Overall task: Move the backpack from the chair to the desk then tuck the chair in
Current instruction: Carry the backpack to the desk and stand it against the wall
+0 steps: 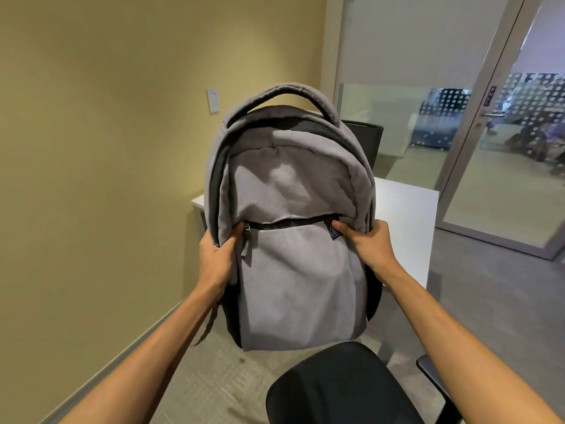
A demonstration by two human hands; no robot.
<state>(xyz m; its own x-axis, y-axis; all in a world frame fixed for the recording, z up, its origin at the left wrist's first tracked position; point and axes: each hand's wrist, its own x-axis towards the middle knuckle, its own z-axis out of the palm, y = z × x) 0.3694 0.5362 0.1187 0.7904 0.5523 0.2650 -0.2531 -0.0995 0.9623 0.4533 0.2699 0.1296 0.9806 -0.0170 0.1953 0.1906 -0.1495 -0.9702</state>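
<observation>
Head: hands (215,258) (368,244) hold backpack (293,228) (upright).

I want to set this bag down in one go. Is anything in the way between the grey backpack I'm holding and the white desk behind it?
Nothing visible blocks it. The grey fabric backpack, held upright by the left hand and right hand, hides the middle of the white desk; the visible parts are bare. The black chair seat sits below.
</observation>
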